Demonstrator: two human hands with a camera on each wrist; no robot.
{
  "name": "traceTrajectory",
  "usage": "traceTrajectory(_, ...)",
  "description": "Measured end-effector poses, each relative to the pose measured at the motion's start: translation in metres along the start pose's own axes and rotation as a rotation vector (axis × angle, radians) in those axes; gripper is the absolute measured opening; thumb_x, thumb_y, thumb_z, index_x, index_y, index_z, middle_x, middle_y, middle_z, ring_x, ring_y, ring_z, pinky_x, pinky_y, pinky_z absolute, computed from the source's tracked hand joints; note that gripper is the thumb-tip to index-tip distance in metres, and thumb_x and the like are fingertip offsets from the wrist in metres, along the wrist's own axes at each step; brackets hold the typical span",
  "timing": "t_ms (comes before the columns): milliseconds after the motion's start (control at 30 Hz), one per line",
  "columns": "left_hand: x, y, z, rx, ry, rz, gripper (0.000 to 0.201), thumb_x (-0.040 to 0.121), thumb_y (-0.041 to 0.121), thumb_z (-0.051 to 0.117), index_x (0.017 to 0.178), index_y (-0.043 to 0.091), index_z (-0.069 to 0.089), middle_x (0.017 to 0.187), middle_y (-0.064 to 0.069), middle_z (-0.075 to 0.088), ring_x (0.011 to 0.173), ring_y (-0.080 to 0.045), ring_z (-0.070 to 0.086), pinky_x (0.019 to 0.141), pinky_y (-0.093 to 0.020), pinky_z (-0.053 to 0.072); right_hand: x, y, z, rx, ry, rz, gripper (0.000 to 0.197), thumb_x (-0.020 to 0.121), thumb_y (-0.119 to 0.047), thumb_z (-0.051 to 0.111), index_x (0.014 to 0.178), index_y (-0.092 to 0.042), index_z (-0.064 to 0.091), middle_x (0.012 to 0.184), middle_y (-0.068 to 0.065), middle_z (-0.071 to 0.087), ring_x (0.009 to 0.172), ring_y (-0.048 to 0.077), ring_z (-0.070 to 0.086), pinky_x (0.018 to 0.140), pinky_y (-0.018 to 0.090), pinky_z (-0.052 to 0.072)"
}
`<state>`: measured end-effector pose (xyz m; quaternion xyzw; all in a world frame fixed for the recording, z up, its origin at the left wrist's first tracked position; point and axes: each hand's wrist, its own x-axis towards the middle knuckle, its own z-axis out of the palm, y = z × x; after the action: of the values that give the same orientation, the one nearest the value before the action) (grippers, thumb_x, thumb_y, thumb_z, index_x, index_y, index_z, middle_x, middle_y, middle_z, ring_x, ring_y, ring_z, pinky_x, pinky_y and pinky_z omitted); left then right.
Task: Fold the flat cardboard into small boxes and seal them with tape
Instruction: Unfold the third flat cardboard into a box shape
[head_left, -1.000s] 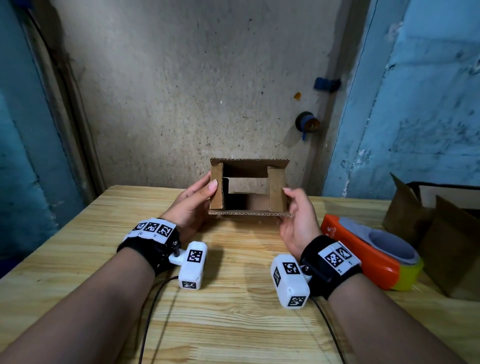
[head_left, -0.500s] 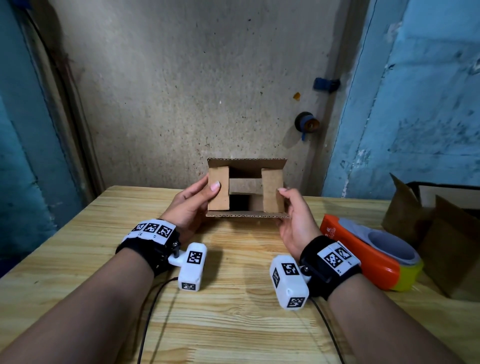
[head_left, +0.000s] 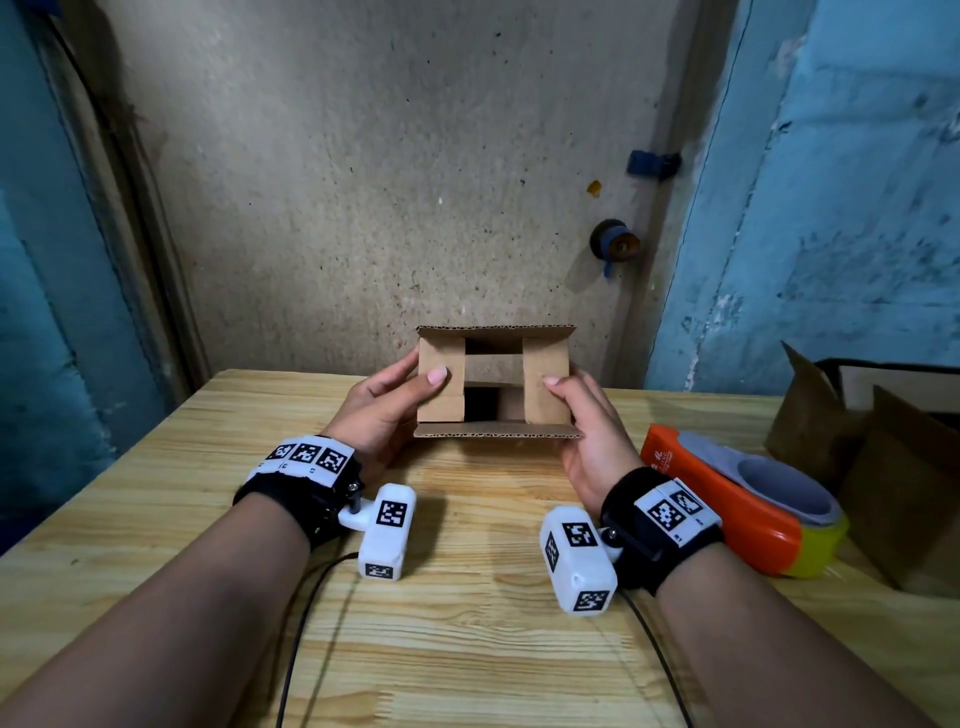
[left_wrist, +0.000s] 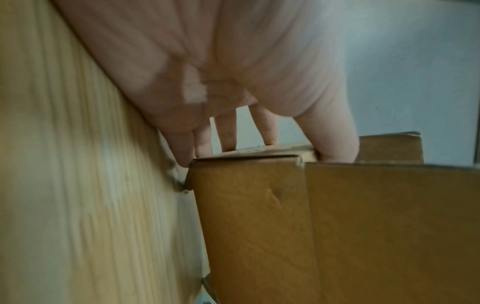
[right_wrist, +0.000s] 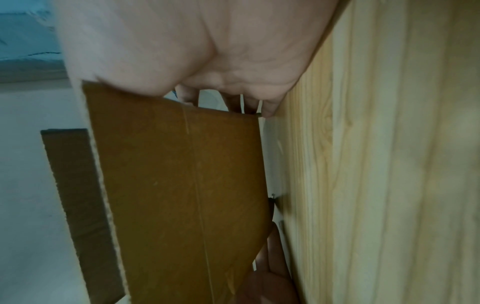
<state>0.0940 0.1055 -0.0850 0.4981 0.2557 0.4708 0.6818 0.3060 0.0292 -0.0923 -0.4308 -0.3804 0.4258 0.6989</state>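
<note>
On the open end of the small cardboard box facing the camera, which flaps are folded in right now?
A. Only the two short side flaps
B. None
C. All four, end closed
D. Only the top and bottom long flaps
A: on the box, the left thumb and right thumb press the two side flaps inward, while the top and bottom flaps stick out toward the camera and a gap between the side flaps shows the inside.
</note>
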Motion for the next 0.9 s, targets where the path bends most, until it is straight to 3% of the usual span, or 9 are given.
traceTrajectory(67,0.002,-0.001,-0.002,-0.011,0.008,0.005,0.056,0.087,0.021,0.076,0.14,0.017,0.06,0.121,-0.007,0.073,0.113,-0.018,0.068,0.097,-0.036,0.053,0.0,-0.001,0.0,-0.011,0.001,0.0,0.054,0.089,-0.031,0.069,0.141,-0.019,0.06,0.124,0.006,0.076,0.121,0.026,0.068,0.103,0.042,0.053)
traceTrajectory(167,0.004,-0.002,-0.003,-0.009,0.023,0.01,0.066,0.075,0.034,0.087,0.135,0.021,0.065,0.123,-0.006,0.066,0.108,-0.026,0.056,0.096,-0.042,0.046,0.002,-0.001,-0.001,-0.005,0.009,0.005,0.043,0.1,-0.022,0.061,0.141,-0.014,0.058,0.117,0.004,0.076,0.117,0.025,0.068,0.095,0.037,0.052)
traceTrajectory(267,0.002,-0.001,-0.002,0.003,0.038,0.01,0.063,0.08,0.037,0.072,0.14,0.02,0.06,0.125,-0.003,0.072,0.111,-0.028,0.064,0.1,-0.04,0.051,0.003,-0.001,-0.001,0.001,0.016,0.011,0.038,0.101,-0.018,0.056,0.139,-0.013,0.058,0.11,0.0,0.076,0.109,0.02,0.069,0.089,0.034,0.052)
traceTrajectory(367,0.003,-0.002,-0.003,0.009,0.017,0.002,0.061,0.085,0.046,0.07,0.138,0.018,0.061,0.13,-0.009,0.069,0.11,-0.031,0.067,0.102,-0.046,0.049,0.003,-0.001,-0.001,0.02,0.0,0.008,0.03,0.101,-0.017,0.056,0.131,-0.015,0.06,0.098,-0.005,0.078,0.102,0.016,0.07,0.083,0.03,0.052)
traceTrajectory(433,0.004,-0.002,-0.002,0.004,0.029,-0.012,0.061,0.085,0.052,0.067,0.135,0.016,0.063,0.128,-0.013,0.07,0.103,-0.03,0.07,0.091,-0.042,0.054,0.003,-0.001,0.0,0.012,-0.003,0.001,0.037,0.096,-0.022,0.061,0.132,-0.015,0.061,0.098,-0.006,0.079,0.104,0.017,0.069,0.087,0.033,0.052)
traceTrajectory(500,0.006,-0.001,-0.003,0.003,0.027,-0.037,0.066,0.084,0.056,0.063,0.136,0.015,0.061,0.129,-0.018,0.068,0.107,-0.033,0.07,0.082,-0.04,0.061,0.001,-0.001,0.001,-0.006,-0.003,0.006,0.052,0.085,-0.03,0.065,0.135,-0.017,0.061,0.103,-0.004,0.079,0.109,0.019,0.069,0.094,0.037,0.053)
traceTrajectory(600,0.009,-0.002,-0.006,0.027,0.007,-0.067,0.069,0.086,0.062,0.06,0.139,0.019,0.059,0.133,-0.018,0.066,0.124,-0.04,0.061,0.095,-0.045,0.056,0.001,0.0,0.001,0.003,-0.005,0.003,0.045,0.092,-0.027,0.063,0.136,-0.017,0.061,0.105,-0.002,0.079,0.112,0.023,0.068,0.098,0.041,0.051)
traceTrajectory(733,0.011,-0.002,-0.009,0.01,0.007,-0.063,0.063,0.088,0.06,0.062,0.136,0.019,0.062,0.134,-0.021,0.064,0.126,-0.043,0.059,0.098,-0.049,0.055,0.001,0.001,0.001,-0.015,-0.016,0.022,0.057,0.08,-0.035,0.066,0.135,-0.02,0.062,0.115,0.001,0.077,0.121,0.026,0.065,0.116,0.05,0.043)
traceTrajectory(900,0.013,-0.001,-0.011,-0.003,0.004,-0.065,0.066,0.087,0.063,0.062,0.136,0.018,0.063,0.134,-0.022,0.063,0.124,-0.043,0.06,0.099,-0.051,0.055,0.0,0.0,0.003,-0.023,-0.055,0.043,0.055,0.075,-0.041,0.069,0.128,-0.028,0.065,0.118,-0.001,0.076,0.125,0.024,0.063,0.122,0.057,0.033)
